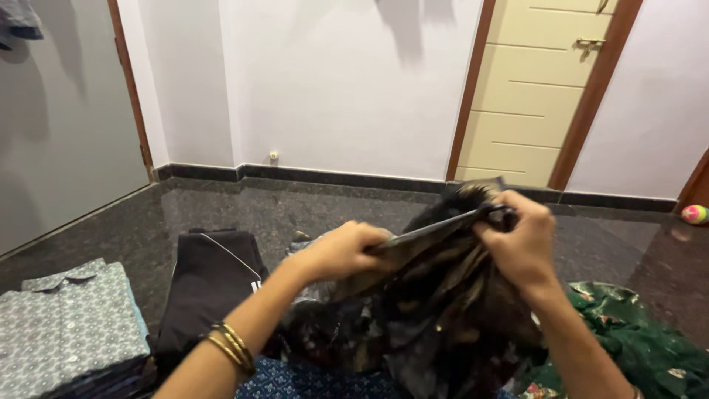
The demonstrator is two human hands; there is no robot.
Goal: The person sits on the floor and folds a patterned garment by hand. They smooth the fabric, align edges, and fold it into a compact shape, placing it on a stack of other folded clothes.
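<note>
blue patterned cloth nearest | left hand, right hand both grip dark garment | folded shirts left

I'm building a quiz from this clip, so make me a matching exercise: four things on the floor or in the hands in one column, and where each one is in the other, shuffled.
Things:
1. dark patterned garment
2. grey patterned folded shirts
3. green floral cloth
4. small ball

Places:
A. far right, on the floor near the wall
B. stacked at the lower left
C. held up between the left hand and the right hand
D. lying at the lower right, beside the right forearm

Pairs: 1-C, 2-B, 3-D, 4-A
</note>
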